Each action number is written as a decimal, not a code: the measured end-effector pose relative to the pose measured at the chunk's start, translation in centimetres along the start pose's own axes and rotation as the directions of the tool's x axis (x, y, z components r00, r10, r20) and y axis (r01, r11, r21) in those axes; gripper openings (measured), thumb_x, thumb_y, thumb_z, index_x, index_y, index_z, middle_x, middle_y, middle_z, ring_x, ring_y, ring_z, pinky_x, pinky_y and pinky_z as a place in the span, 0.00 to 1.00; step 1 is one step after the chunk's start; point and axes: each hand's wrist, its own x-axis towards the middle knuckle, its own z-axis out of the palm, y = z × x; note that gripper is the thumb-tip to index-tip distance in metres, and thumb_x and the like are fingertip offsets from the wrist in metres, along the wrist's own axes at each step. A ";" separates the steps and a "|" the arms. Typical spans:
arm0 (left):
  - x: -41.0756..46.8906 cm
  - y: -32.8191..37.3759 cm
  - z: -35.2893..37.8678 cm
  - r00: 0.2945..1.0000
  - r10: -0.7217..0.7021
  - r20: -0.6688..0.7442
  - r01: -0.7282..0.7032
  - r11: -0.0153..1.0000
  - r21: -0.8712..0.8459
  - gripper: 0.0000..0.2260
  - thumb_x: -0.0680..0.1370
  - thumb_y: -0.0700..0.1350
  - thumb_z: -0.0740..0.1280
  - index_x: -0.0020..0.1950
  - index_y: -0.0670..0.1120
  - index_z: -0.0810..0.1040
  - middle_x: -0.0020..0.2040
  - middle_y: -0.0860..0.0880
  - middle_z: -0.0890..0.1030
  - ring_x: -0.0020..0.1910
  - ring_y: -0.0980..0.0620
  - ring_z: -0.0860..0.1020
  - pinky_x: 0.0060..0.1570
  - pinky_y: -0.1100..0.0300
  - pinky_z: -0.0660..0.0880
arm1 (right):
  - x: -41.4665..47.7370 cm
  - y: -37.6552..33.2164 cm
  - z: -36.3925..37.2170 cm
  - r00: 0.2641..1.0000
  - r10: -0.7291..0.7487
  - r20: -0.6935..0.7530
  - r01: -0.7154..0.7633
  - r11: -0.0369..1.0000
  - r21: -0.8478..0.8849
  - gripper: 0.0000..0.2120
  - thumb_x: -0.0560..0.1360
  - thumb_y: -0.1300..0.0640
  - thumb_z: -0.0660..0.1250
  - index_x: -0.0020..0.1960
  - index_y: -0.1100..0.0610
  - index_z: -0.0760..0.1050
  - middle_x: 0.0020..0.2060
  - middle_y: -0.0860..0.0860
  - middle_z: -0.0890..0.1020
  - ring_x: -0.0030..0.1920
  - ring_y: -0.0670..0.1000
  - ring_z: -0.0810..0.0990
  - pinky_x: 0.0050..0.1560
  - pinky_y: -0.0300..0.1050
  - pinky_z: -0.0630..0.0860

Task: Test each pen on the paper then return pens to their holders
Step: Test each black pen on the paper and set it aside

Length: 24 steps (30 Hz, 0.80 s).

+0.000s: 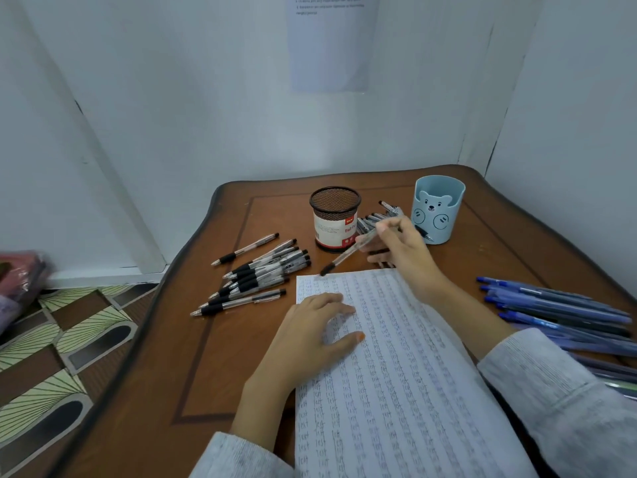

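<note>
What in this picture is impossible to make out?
Head view throughout:
1. Wall sheet: print too small; top cut by the upper edge.
2. Pink bundle: blurred, cut by the left edge.
3. Pens behind the right hand: partly covered by it, uncountable.
4. Blue pens: run off the right edge and behind the sleeve.
5. Mesh holder: bottom hidden by its own wall.

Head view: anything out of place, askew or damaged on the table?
Nothing spilled or damaged. Neither the mesh cup nor the bear cup shows pens sticking out; pens lie loose in heaps, black-grip pens left of the paper, blue pens at right. The paper is almost filled with writing.
</note>
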 end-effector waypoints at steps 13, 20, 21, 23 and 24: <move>-0.2 0.1 0.3 1.000 0.000 -0.025 -0.001 1.000 -0.023 0.20 0.77 0.61 0.64 0.67 0.58 0.73 0.70 0.61 0.68 0.69 0.62 0.64 0.64 0.62 0.55 | -3.3 -3.7 -5.5 0.949 0.314 -0.041 -0.192 0.675 0.712 0.11 0.79 0.54 0.55 0.44 0.52 0.75 0.22 0.45 0.64 0.19 0.43 0.56 0.17 0.34 0.53; -0.4 0.2 0.5 1.000 -0.002 -0.031 0.000 0.999 -0.044 0.19 0.77 0.60 0.63 0.67 0.58 0.73 0.71 0.60 0.67 0.70 0.60 0.64 0.67 0.58 0.56 | -6.0 -3.6 -6.6 0.941 0.313 -0.128 -0.144 0.714 0.686 0.09 0.79 0.55 0.62 0.55 0.57 0.78 0.29 0.48 0.74 0.19 0.43 0.58 0.18 0.31 0.55; -0.4 0.2 0.4 1.000 -0.002 -0.027 0.001 0.999 -0.043 0.19 0.77 0.60 0.63 0.67 0.58 0.72 0.71 0.59 0.67 0.71 0.59 0.64 0.68 0.56 0.57 | -6.3 -3.5 -6.8 0.939 0.316 -0.132 -0.155 0.736 0.659 0.10 0.79 0.59 0.61 0.58 0.58 0.77 0.33 0.50 0.78 0.19 0.44 0.59 0.18 0.31 0.57; -0.3 0.1 0.5 1.000 -0.003 -0.024 0.002 0.999 -0.038 0.19 0.77 0.60 0.63 0.67 0.58 0.72 0.72 0.59 0.67 0.71 0.59 0.64 0.70 0.53 0.57 | -6.8 -3.2 -7.3 0.928 0.367 -0.069 -0.225 0.696 0.682 0.13 0.79 0.65 0.57 0.61 0.62 0.75 0.41 0.55 0.81 0.19 0.43 0.61 0.18 0.31 0.60; -0.3 0.0 0.5 1.000 -0.003 -0.022 0.002 0.999 -0.037 0.19 0.77 0.60 0.63 0.67 0.58 0.72 0.72 0.59 0.67 0.71 0.59 0.63 0.70 0.53 0.57 | -7.1 -3.0 -7.6 0.920 0.392 -0.019 -0.266 0.658 0.704 0.14 0.80 0.64 0.56 0.61 0.64 0.75 0.43 0.57 0.81 0.20 0.42 0.64 0.19 0.30 0.61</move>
